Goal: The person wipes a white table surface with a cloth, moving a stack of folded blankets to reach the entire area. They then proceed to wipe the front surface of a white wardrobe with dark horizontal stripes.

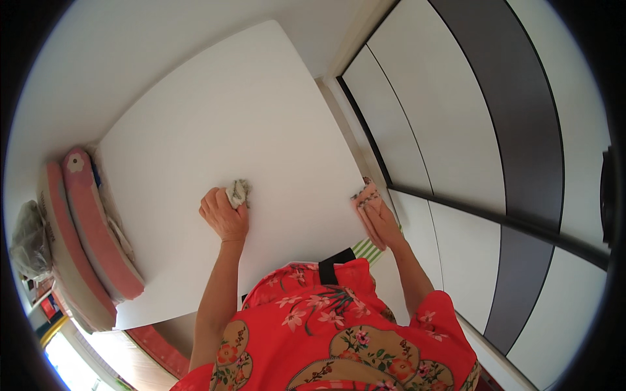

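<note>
Currently I log: left hand, curled round pale cloth, seemingly bunched for grip; right hand, pinching pink cloth at white board's right edge.

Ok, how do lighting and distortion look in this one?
Head view: grey door stripe bows strongly, corners go black; head view: bright patch at lower left looks blown out; head view: left hand and right hand look fairly sharp.
</note>
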